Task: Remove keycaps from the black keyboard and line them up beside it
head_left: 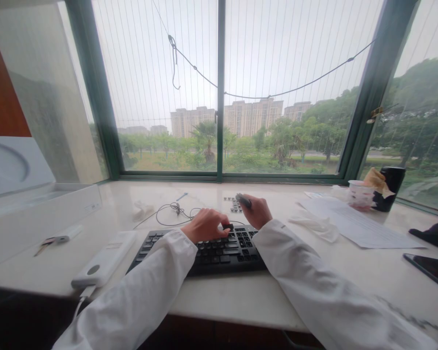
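Note:
A black computer keyboard lies on the white marble sill, and several of its keys look removed near the upper right. My left hand rests over the keyboard, its fingertips at a black keycap. Whether they grip it is hard to tell. My right hand is raised just beyond the keyboard's far right corner, closed around a dark slim tool, possibly a keycap puller. Just left of that tool, a small group of loose keycaps lies on the sill.
A tangled black cable lies left of the keyboard, and a white power bank lies nearer. Right of my hands are a printed paper sheet, a crumpled white glove, a paper cup, a black mug and a phone. A white box stands at left, and a window runs behind the sill.

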Demonstrator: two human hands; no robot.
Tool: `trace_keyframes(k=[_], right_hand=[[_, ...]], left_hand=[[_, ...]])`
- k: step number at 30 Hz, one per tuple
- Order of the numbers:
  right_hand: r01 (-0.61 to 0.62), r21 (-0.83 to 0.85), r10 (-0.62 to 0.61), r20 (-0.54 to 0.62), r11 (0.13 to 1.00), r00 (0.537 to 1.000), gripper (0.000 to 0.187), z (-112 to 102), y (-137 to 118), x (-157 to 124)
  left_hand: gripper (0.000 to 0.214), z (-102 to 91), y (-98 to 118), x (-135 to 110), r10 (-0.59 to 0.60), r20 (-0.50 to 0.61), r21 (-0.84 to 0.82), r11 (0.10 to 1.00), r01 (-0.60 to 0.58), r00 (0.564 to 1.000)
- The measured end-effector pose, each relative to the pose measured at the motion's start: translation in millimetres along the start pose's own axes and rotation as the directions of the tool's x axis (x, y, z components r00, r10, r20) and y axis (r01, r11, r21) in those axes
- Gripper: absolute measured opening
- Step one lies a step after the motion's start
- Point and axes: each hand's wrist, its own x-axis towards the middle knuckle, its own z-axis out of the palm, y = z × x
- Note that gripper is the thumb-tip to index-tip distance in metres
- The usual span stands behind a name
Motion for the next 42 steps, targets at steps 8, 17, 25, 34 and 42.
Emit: trace_keyframes(k=[8, 17, 25, 34, 42], right_hand=[[0.188, -0.305, -0.019, 0.480, 0.934, 0.877, 0.022, 6.1, 16.4, -3.1], [0.303, -0.251, -0.132, 0.530, 0.919, 0.838, 0.030, -2.9, 9.1, -1.0], [0.217, -0.297, 0.021, 0.633, 0.930, 0.774, 0.025, 4.8, 16.7, 1.8], [0.212, -0.241, -0.001, 0.659, 0.947, 0.752, 0.034, 10.4, 8.3, -0.3], [0.189, -0.207, -0.010, 0.650, 0.960, 0.760, 0.035, 11.1, 11.3, -0.1]], left_hand=[[0.019, 0.2, -9.5, 1.0, -0.124, -0.045, -0.008, 0.992, 0.124, 0.991], [0.022, 4.3, -10.4, 1.2, -0.083, -0.110, -0.041, 0.996, 0.079, 0.990], [0.028, 5.8, -17.5, 3.2, -0.211, -0.075, 0.071, 0.974, 0.216, 0.975], [0.028, 9.9, -54.6, 37.5, -0.291, 0.079, 0.222, 0.937, 0.268, 0.953], [0.029, 47.8, -97.2, 112.9, -0.258, 0.206, 0.267, 0.943, 0.199, 0.944]])
